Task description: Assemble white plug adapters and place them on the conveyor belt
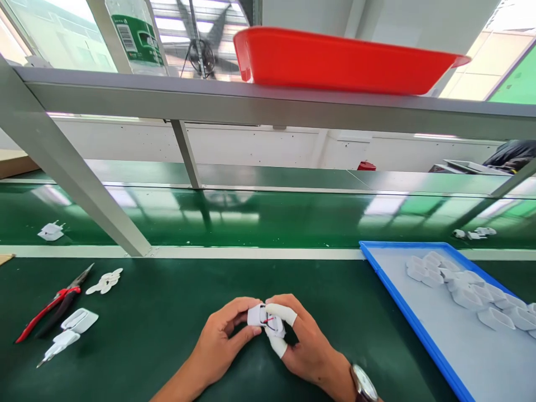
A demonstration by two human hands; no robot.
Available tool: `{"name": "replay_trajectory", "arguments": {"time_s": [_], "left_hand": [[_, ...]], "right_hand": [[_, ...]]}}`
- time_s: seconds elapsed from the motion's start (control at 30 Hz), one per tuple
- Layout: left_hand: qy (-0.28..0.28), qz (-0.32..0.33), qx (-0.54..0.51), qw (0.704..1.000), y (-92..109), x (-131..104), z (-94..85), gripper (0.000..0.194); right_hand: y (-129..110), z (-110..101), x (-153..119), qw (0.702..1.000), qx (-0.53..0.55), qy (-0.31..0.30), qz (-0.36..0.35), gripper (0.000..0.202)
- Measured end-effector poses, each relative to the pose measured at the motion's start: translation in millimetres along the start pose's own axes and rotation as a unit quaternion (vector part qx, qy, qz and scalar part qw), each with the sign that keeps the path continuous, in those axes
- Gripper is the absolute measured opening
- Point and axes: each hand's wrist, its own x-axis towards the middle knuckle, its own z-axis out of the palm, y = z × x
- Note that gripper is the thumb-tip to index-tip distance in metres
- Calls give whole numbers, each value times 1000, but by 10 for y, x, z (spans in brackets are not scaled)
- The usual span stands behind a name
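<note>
A small white plastic casing (256, 316) with a red and a dark wire showing is held between both hands, low in the middle of the head view. My left hand (220, 340) pinches its left part between thumb and fingers. On the other side, my right hand (310, 341) grips a white piece (277, 326) at the wired end, thumb below and index finger above. White finger covers wrap that thumb and index finger. Part of the casing is hidden by the fingers, so I cannot tell whether the two pieces are joined beyond the wires.
Red-and-black pliers (62, 301) lie at left beside white plastic parts (79, 320) and a small white piece (104, 281). To the right, a blue-rimmed tray (402, 312) carries several white shells (469, 296). A red tray (343, 64) and a bottle (138, 39) stand on the overhead shelf.
</note>
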Motion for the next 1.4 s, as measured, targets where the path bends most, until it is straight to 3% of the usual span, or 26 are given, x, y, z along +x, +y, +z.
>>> {"name": "replay_trajectory", "arguments": {"time_s": [0.13,0.37,0.5,0.67,0.93,1.13,1.4], "left_hand": [[-3,-1,4,1000,7,-16,-15,26],[0,-9,15,1000,-13,-42,-1,28],[-3,-25,-18,1000,6,-34,7,26],[-10,-50,-63,997,17,-6,-6,28],[-7,-38,-19,999,-4,-17,-24,26],[-24,-62,-89,994,-36,-1,-21,31],[-32,-58,-67,996,-22,4,-16,27]], "right_hand": [[-53,-32,27,999,10,-31,21,53],[-113,30,57,996,74,-11,39,39],[-108,63,62,999,31,-19,21,44],[-45,90,17,999,-21,21,-28,54],[-67,94,1,996,-74,-25,-32,54],[-11,95,-22,1000,-7,21,5,48],[-56,116,-9,1000,-4,-15,8,47]]}}
